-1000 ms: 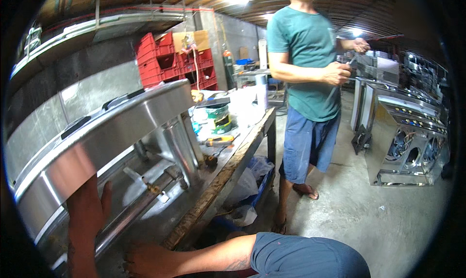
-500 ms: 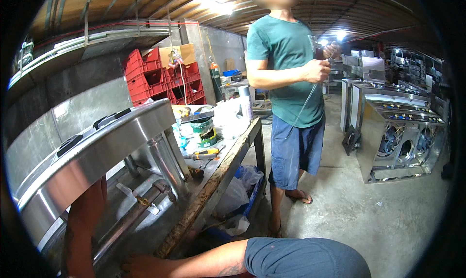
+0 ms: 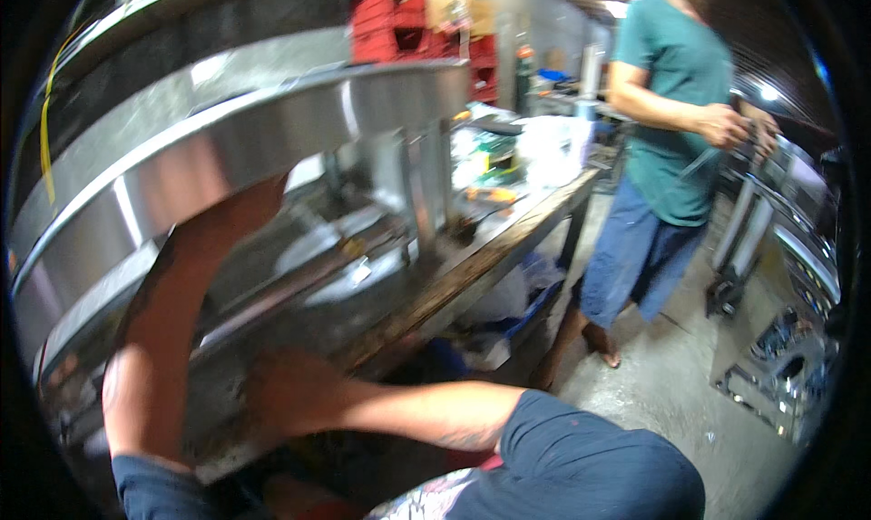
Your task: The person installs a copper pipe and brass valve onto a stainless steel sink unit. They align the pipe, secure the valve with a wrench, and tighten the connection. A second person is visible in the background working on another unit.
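Note:
My left forearm (image 3: 186,293) reaches up under a stainless steel appliance with a broad curved front panel (image 3: 245,152). My left hand is hidden behind that panel, so its fingers do not show. Low by the near edge of the workbench (image 3: 508,270) is my right hand (image 3: 295,393), smeared by motion. I cannot make out its fingers or anything in them. Beneath the appliance, a metal pipe (image 3: 290,289) with a brass-coloured fitting (image 3: 354,246) runs between my two arms.
On the bench's far end lie a yellow-and-black hand tool (image 3: 490,194), a green container (image 3: 499,161) and white plastic (image 3: 549,152). A person (image 3: 676,112) in a green shirt stands to the right, holding a thin rod. Red crates (image 3: 390,21) are stacked behind; steel appliances (image 3: 771,338) stand far right.
The view has swung left and down, so the person and crates appear farther right. More of both my arms shows, and the right hand is now blurred. My left hand stays hidden under the appliance.

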Demonstrator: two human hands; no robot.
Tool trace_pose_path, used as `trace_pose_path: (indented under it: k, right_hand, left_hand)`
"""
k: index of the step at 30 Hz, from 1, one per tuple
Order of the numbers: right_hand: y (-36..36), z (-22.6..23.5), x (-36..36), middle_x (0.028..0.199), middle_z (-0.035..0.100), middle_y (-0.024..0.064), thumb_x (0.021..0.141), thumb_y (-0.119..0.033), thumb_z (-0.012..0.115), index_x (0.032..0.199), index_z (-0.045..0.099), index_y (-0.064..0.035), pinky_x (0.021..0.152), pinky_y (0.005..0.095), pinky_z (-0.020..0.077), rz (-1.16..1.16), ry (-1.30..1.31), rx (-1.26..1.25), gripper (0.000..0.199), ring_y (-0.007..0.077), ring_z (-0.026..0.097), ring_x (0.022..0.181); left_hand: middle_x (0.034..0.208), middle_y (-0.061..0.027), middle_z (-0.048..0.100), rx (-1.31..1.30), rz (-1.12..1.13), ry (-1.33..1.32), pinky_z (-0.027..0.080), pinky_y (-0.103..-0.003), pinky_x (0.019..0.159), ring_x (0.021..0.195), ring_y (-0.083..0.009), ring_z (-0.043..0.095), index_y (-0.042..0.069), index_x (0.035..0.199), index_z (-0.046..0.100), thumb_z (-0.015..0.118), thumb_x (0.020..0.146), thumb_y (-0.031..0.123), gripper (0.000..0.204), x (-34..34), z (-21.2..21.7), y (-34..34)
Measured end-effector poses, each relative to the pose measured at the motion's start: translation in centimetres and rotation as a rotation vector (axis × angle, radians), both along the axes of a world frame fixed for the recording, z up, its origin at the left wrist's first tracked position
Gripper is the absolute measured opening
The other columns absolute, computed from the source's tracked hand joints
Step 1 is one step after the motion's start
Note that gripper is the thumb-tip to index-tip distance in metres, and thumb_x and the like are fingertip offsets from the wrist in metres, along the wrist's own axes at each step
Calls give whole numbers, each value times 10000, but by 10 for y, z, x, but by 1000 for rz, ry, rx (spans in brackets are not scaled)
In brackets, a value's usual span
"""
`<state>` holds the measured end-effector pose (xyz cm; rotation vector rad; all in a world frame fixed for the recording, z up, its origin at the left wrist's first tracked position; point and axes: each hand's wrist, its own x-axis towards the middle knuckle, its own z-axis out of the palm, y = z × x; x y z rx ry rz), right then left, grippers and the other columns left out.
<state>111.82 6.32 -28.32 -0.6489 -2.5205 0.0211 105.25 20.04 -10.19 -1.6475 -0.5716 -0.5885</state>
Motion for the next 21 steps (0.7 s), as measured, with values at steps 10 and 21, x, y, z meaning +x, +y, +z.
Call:
trace_pose_path:
  k: [10,21]
  right_hand:
    - [-2,-6,6,979,679,114,926,-262,645,977,701,-64,838,446,538,-11,167,163,212,307,668,961]
    - [-7,17,29,1037,689,114,869,-161,718,1038,698,-53,879,453,544,298,433,265,202,334,666,998]
  left_hand:
    - [1056,-117,715,-240,-298,-163,574,-453,830,952,-308,696,205,1235,734,645,961,125,299,18,-6,-10]
    - [929,-130,677,-671,-197,45,532,-454,719,804,-317,666,105,1169,693,628,954,211,248,-8,-23,-41]
